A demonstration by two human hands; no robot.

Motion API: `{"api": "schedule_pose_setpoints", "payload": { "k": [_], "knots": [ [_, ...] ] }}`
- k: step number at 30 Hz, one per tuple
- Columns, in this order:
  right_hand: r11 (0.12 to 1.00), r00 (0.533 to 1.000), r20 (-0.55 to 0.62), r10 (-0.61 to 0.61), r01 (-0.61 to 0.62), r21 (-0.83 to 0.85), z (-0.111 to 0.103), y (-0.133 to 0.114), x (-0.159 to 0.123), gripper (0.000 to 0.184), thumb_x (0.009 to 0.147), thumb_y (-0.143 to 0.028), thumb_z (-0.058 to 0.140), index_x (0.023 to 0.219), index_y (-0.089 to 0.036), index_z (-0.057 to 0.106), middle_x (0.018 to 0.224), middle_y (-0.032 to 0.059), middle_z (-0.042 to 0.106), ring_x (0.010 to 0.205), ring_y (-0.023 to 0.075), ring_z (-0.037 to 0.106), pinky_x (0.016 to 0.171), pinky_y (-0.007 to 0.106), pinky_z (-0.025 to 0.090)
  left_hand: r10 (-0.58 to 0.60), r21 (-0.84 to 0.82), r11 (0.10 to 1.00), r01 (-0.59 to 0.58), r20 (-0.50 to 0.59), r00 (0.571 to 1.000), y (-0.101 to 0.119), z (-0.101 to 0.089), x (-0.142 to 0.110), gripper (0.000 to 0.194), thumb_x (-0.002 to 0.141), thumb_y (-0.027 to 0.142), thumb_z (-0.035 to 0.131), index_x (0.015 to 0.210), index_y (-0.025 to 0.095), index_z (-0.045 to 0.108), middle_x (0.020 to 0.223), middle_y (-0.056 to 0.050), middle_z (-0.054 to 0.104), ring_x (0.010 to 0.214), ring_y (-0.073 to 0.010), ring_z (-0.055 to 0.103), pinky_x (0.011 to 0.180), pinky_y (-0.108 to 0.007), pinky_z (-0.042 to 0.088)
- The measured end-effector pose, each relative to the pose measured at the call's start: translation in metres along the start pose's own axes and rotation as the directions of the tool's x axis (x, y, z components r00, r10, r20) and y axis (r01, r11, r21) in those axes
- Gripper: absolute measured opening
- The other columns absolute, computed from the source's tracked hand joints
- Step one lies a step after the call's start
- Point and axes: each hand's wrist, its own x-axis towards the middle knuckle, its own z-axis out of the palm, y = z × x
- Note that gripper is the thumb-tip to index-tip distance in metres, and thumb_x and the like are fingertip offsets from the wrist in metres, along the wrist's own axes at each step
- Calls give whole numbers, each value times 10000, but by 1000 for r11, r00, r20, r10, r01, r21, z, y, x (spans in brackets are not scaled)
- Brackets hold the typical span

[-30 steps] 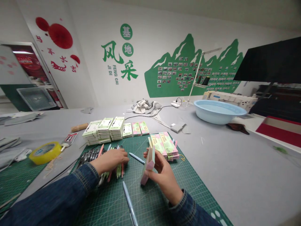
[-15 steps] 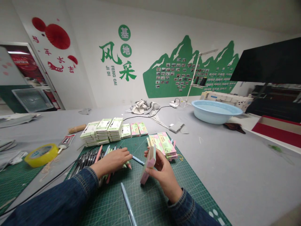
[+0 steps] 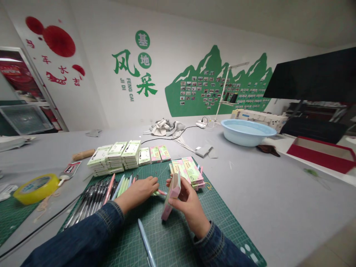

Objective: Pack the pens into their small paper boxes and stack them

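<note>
Right hand (image 3: 189,207) is grasping a narrow pink-and-green cardboard box (image 3: 167,209), tilted above the green gridded cutting mat (image 3: 217,230); its open end is facing up. Left hand (image 3: 140,193) is grasping slim pink and light-green pens (image 3: 160,191), ends poking out just beside the box.

Writing: a "5" is showing on a pink-and-yellow-green carton (image 3: 191,171) lying in the pile behind the right hand. Green wall lettering (image 3: 125,63) is reading 基地风采, with "FENG CAI" and "JI DI" running downward. Print on the black-and-red tube (image 3: 71,170) and the yellow tape roll (image 3: 36,189) is staying too small to read.

Around: a pale blue pen (image 3: 145,239) is lying alone nearer the wearer. Clear-barrelled black pens (image 3: 87,202) are lying side by side left of the left hand. White-and-green boxes (image 3: 129,155) are standing stacked along the mat's far edge. On the grey bench (image 3: 264,204), a light-blue plastic basin (image 3: 247,135) is standing before a cream sewing machine (image 3: 258,118), blocking part of it.

Hidden: left hand and denim sleeve are covering several pens; right fingers are masking the box's side. The frame is cutting off the blue pen's near end.
</note>
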Motion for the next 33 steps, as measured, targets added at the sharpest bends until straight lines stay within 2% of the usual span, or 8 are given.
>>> {"api": "schedule_pose_setpoints", "payload": {
  "k": [5, 9, 12, 15, 17, 20, 27, 33],
  "knots": [
    [995, 998, 44, -53, 49, 83, -2, -3, 0, 733, 653, -224, 862, 1309, -286, 541, 1246, 70, 671, 1185, 283, 605, 1000, 437, 468, -196, -210, 964, 163, -146, 970, -21, -28, -24, 191, 884, 76, 497, 973, 205, 607, 991, -44, 618, 904, -179, 605, 767, -264, 476],
    [983, 999, 29, -33, 27, 184, -2, -10, 2, 697, 629, -232, 860, 1271, -270, 591, 1270, 77, 668, 1175, 314, 617, 1000, 463, 466, -308, -384, 905, 185, -290, 906, -28, -45, -38, 174, 922, 183, 488, 1020, 217, 628, 985, -33, 652, 869, -158, 625, 768, -249, 462],
    [981, 1000, 11, 13, -14, 195, -1, -11, 3, 689, 605, -232, 865, 1247, -272, 619, 1268, 62, 668, 1173, 322, 622, 1001, 464, 468, -435, -486, 838, 249, -319, 842, -23, -50, -43, 117, 892, 266, 529, 915, 214, 632, 873, -15, 664, 791, -164, 623, 726, -257, 467],
    [985, 999, 17, 41, -44, 169, -1, -8, 3, 693, 580, -230, 877, 1228, -272, 633, 1220, 51, 686, 1158, 318, 628, 975, 447, 481, -664, -715, 615, 334, -240, 708, -10, -50, -42, 158, 817, 355, 598, 851, 202, 616, 753, 0, 666, 684, -174, 627, 672, -277, 497],
    [985, 999, 15, 46, -48, 163, -1, -6, 3, 693, 578, -229, 876, 1226, -270, 635, 1201, 48, 691, 1142, 313, 636, 967, 441, 483, -731, -853, 425, 304, -125, 671, -2, -46, -40, 240, 763, 390, 641, 890, 187, 630, 759, -9, 692, 690, -190, 657, 680, -296, 525],
    [985, 999, 12, 45, -46, 168, -1, -5, 4, 699, 575, -217, 871, 1229, -266, 631, 1185, 48, 695, 1122, 309, 645, 963, 437, 482, -722, -924, 278, 264, -20, 691, 8, -35, -36, 307, 728, 392, 675, 937, 169, 644, 805, -29, 710, 749, -210, 680, 730, -324, 541],
    [990, 999, 28, 43, -47, 136, -1, -5, 3, 667, 587, -222, 867, 1213, -266, 642, 1180, 48, 690, 1100, 294, 645, 936, 420, 492, -580, -950, 219, 220, 55, 813, 21, -1, -27, 195, 787, 351, 628, 883, 186, 585, 804, -19, 663, 721, -195, 677, 739, -339, 553],
    [991, 994, 94, 59, -70, 113, -7, 0, 5, 694, 599, -220, 872, 1249, -278, 636, 1202, 45, 695, 1135, 293, 640, 981, 434, 479, -607, -837, 459, 297, -51, 793, 26, 12, -26, 214, 837, 404, 575, 776, 204, 621, 789, -39, 693, 830, -236, 672, 887, -414, 531]
  ]
}}
